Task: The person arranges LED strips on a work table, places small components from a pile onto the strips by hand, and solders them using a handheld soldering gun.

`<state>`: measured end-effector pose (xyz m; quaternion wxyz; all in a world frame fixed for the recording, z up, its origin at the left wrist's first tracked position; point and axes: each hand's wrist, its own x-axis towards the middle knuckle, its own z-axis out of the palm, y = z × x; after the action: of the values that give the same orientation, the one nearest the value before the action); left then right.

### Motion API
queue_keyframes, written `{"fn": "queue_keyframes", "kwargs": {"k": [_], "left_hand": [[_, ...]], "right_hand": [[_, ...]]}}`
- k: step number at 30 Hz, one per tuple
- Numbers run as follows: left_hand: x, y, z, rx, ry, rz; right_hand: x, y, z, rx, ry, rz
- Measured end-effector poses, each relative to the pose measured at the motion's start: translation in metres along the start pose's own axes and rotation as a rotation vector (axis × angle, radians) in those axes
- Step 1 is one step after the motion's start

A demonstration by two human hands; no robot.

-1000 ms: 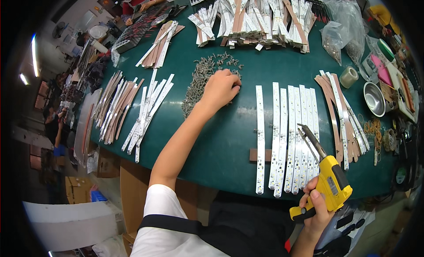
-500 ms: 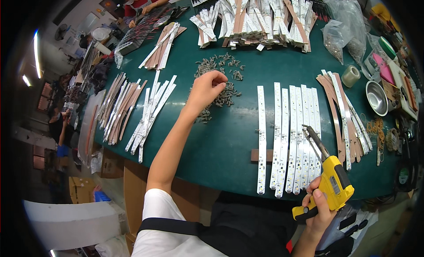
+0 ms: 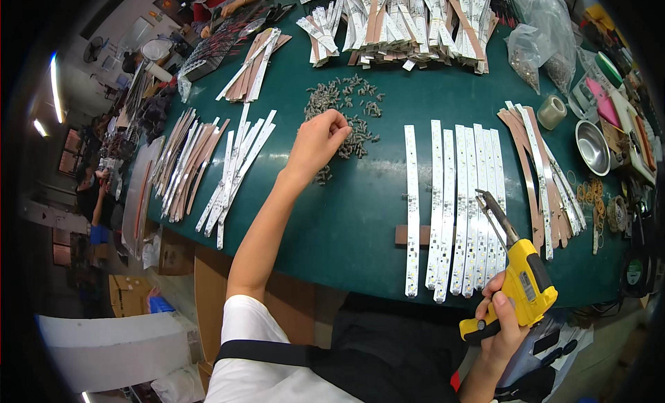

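Observation:
My left hand (image 3: 317,145) is over a pile of small grey metal-looking parts (image 3: 359,138) in the middle of the table. Its fingers are curled in and pressed together; whatever sits between the fingertips is hidden. A yellow soldering gun (image 3: 524,282) with a dark trigger side is gripped in my right hand (image 3: 504,325). The gun's long metal tip points up and leftward, above a row of white LED strips (image 3: 460,216). One strip (image 3: 411,209) lies a little apart at the row's left, across a brown block (image 3: 402,234).
Bundles of white and brown strips lie at the left (image 3: 235,174), right (image 3: 547,181) and far side (image 3: 409,29) of the green table (image 3: 332,230). A metal bowl (image 3: 593,148), a tape roll (image 3: 551,112) and plastic bags (image 3: 524,56) stand right. Another person (image 3: 225,2) works at far left.
The whole scene has shifted slightly upward in the view. Against the pile, my left hand has drawn a little nearer to me. My right hand keeps the soldering gun nearly still.

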<state>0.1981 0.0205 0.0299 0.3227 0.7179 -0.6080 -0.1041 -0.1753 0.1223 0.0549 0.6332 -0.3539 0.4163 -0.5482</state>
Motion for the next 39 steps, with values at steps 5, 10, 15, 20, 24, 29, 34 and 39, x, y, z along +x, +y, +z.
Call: {"fn": "queue_keyframes", "kwargs": {"k": [5,10,15,20,24,29,34,39], "left_hand": [[-0.006,-0.002,-0.005,-0.214,-0.096,-0.136],[-0.016,0.014,0.003,-0.724,-0.224,-0.234],[-0.025,0.047,0.023,-0.833,-0.347,-0.246],[-0.028,0.070,0.053,-0.823,-0.433,-0.112],[-0.032,0.095,0.067,-0.394,-0.349,0.174],[-0.040,0.098,0.078,-0.217,-0.304,0.363],[-0.045,0.099,0.076,-0.176,-0.306,0.358],[-0.048,0.097,0.081,-0.191,-0.241,0.425]], "right_hand": [[-0.001,-0.001,-0.002,-0.006,-0.025,0.021],[-0.002,-0.002,-0.001,-0.007,-0.007,0.016],[-0.002,-0.004,0.002,-0.002,0.015,0.010],[-0.004,-0.005,-0.005,0.010,-0.030,0.024],[-0.004,-0.005,-0.005,0.004,-0.010,0.018],[-0.006,-0.007,-0.003,-0.022,0.034,0.015],[-0.005,-0.006,-0.003,-0.019,0.028,0.015],[-0.005,-0.001,-0.007,0.002,-0.042,0.036]]}}
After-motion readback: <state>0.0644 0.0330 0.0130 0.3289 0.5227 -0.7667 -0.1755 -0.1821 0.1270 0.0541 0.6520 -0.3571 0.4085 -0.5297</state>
